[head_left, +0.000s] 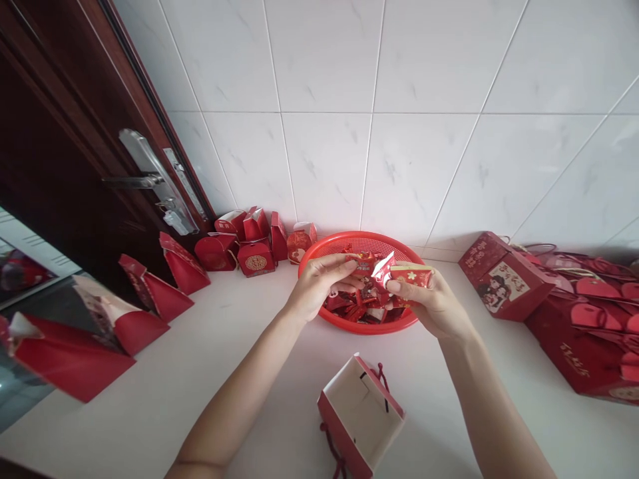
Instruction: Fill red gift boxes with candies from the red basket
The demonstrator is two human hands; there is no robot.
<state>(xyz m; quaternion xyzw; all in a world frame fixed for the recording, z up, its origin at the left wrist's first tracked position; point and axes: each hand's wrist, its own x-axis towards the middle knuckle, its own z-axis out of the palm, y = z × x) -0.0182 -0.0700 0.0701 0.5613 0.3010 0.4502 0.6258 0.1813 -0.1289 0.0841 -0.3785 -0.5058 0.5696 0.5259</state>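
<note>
My right hand (426, 299) grips a red and gold flowered packet (412, 276) and a pink-and-white wrapper (383, 269) above the basket. My left hand (322, 283) is over the basket's left side, its fingers bent around the edge of a red candy packet (364, 266); its grip is partly hidden. Below both hands, the red plastic basket (369, 327) holds many wrapped candies (357, 309). Nearer to me lies an open red gift box (362, 412), its pale inside showing and dark red cords at its sides.
Several small red boxes (257, 258) stand against the tiled wall at the back left. More folded red boxes (137, 322) line the counter's left edge. At right are a printed red box (506, 276) and a larger red box (574, 349). A dark door (64, 113) with a metal handle is at left.
</note>
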